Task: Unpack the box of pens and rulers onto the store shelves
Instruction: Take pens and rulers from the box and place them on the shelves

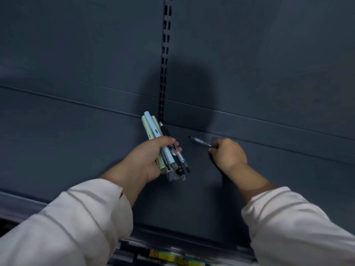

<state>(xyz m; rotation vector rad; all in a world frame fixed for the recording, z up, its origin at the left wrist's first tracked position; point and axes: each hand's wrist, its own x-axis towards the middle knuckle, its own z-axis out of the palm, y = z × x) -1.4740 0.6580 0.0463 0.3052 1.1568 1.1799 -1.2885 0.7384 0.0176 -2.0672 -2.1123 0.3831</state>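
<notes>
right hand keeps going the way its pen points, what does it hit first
Likely the pen bundle in the left hand; depth is unclear, so the right hand with its single pen might reach the slotted upright.

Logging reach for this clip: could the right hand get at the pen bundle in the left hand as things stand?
Probably yes: nothing lies between the right hand and the bundle, though the right fingers pinch a single pen.

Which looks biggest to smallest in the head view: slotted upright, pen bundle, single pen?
1. slotted upright, longest
2. pen bundle, held in the left hand
3. single pen, pinched by the right hand, partly hidden by it
</notes>
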